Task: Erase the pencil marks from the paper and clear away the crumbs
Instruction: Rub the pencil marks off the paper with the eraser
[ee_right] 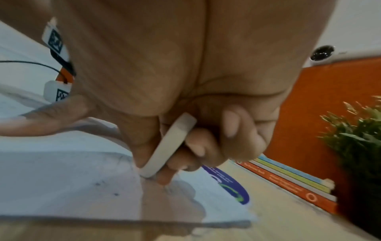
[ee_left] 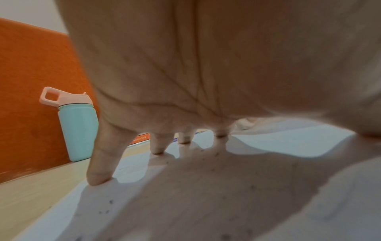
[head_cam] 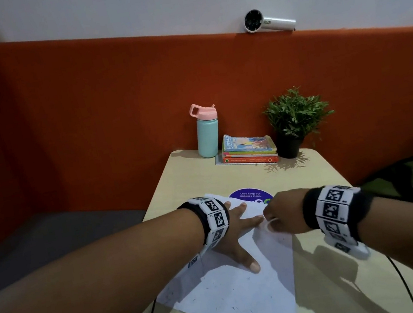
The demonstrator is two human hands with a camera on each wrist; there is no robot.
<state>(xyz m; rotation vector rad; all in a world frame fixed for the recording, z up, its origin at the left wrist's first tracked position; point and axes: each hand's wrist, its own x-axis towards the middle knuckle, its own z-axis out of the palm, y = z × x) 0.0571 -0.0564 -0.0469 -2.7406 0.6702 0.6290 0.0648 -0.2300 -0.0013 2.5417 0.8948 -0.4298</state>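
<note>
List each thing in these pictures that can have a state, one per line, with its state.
paper: flat on the table, dotted with dark crumbs
left hand: spread, pressing the paper
right hand: gripping the eraser
eraser: tip on the paper
bottle: upright, lid closed
books: stacked, closed

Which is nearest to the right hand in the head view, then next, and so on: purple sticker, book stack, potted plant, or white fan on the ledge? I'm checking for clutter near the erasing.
Measured from the right hand:
1. Purple sticker, on the table just beyond the knuckles, partly under the paper.
2. Book stack, at the table's far edge.
3. Potted plant, far right corner, slightly past the books.
4. White fan, up on the orange ledge.
</note>
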